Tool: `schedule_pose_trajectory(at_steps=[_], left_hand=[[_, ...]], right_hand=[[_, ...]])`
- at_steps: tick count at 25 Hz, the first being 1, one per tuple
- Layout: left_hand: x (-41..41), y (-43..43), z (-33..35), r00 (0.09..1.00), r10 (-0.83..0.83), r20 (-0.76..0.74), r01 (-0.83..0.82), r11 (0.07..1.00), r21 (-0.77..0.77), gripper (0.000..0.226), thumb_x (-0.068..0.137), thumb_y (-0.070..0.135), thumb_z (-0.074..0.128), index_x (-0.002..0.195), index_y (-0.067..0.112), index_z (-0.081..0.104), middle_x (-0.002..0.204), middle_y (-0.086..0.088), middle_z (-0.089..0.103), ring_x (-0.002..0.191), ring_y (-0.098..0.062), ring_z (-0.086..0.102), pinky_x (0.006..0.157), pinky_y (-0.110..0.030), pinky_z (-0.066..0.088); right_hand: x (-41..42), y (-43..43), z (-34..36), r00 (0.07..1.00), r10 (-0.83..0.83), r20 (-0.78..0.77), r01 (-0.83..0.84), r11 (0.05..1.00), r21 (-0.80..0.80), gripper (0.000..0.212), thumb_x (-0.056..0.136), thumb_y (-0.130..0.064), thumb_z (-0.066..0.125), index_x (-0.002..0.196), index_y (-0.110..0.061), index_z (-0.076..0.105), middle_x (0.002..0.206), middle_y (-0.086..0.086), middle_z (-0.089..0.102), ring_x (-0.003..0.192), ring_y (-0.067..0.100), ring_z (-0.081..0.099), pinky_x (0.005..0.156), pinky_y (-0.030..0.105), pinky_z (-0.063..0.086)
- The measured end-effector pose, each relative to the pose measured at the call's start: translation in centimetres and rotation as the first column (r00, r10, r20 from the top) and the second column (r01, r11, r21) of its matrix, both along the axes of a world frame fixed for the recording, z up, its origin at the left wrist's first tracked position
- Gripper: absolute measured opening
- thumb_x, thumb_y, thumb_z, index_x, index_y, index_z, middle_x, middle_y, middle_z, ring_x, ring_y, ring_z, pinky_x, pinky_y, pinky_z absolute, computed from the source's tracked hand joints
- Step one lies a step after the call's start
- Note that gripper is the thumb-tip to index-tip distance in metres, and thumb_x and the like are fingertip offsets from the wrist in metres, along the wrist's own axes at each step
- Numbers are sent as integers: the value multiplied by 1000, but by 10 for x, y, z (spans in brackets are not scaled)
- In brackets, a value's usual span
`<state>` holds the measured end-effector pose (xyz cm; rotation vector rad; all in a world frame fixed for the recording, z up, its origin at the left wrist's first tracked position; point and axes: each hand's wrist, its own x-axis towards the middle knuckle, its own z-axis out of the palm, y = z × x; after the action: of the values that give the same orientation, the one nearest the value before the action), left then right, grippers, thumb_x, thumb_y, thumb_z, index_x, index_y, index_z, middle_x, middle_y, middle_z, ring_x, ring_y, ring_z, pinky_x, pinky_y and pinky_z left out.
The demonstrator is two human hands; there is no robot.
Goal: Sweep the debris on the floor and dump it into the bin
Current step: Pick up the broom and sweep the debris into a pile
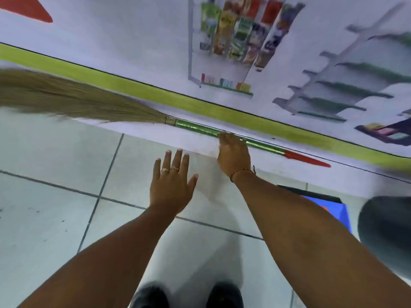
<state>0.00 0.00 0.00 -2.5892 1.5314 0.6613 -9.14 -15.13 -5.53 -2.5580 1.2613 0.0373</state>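
While the left hand hovers flat, fingers spread, the right hand touches the broom handle; grip unclear. Its bristles fan beyond the left hand

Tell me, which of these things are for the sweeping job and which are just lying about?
For the job: broom; right hand touching its green handle; left hand, open; dark grey tub, probably the bin; blue thing beside it, maybe a dustpan.
Just there: wall poster of shop shelves; black shoes.
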Motion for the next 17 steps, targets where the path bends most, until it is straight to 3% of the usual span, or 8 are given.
schedule_pose_trajectory(at_steps=[2, 4, 7, 9, 12, 17], left_hand=[[2, -1, -21, 1000, -16, 26, 16, 1000, 6, 67, 87, 49, 16, 136, 9, 37, 145, -12, 41, 136, -33, 34, 110, -51, 28], [6, 2, -36, 995, -74, 63, 74, 997, 5, 70, 86, 51, 10, 140, 11, 31, 149, -10, 35, 139, -31, 27, 113, -50, 23], [15, 8, -47, 994, -89, 61, 90, 996, -8, 75, 83, 53, 0, 143, 14, 20, 154, -7, 23, 143, -27, 15, 117, -46, 13], [16, 10, -40, 993, -108, 49, 107, 994, 29, 76, 82, 54, -2, 144, 14, 18, 154, -7, 23, 143, -27, 13, 117, -46, 11], [13, 13, -13, 993, -110, 31, 110, 994, 17, 75, 83, 53, 1, 143, 13, 22, 152, -8, 27, 143, -29, 16, 116, -47, 14], [-2, 35, 76, 998, 18, -56, -14, 998, 64, 60, 95, 46, 26, 144, 13, 18, 154, -8, 24, 143, -28, 13, 117, -46, 10]], right_hand=[[5, -12, -17, 996, 15, -89, -19, 999, -46, 52, 72, 5, 60, 123, 6, 55, 123, 25, 61, 112, 41, 58, 92, 53, 46], [5, -21, -32, 975, 22, -221, -45, 994, -99, 49, 77, 1, 57, 126, 3, 53, 125, 23, 58, 114, 39, 55, 93, 51, 44], [17, -22, -36, 881, 36, -473, -111, 985, -133, 32, 48, -9, 77, 80, -7, 74, 82, 10, 72, 76, 29, 68, 66, 36, 56], [19, -25, -37, 882, 45, -469, -94, 992, -81, 24, 43, -12, 77, 67, -11, 74, 75, 7, 72, 72, 27, 69, 65, 38, 57], [13, -12, -13, 858, 25, -513, -98, 988, -116, 29, 56, -17, 72, 84, -16, 74, 76, 6, 72, 72, 28, 69, 71, 45, 59], [-16, 27, 75, 928, 114, -355, -201, 955, -216, 40, 55, -25, 79, 94, -27, 71, 69, 2, 65, 47, 24, 55, 49, 26, 46]])
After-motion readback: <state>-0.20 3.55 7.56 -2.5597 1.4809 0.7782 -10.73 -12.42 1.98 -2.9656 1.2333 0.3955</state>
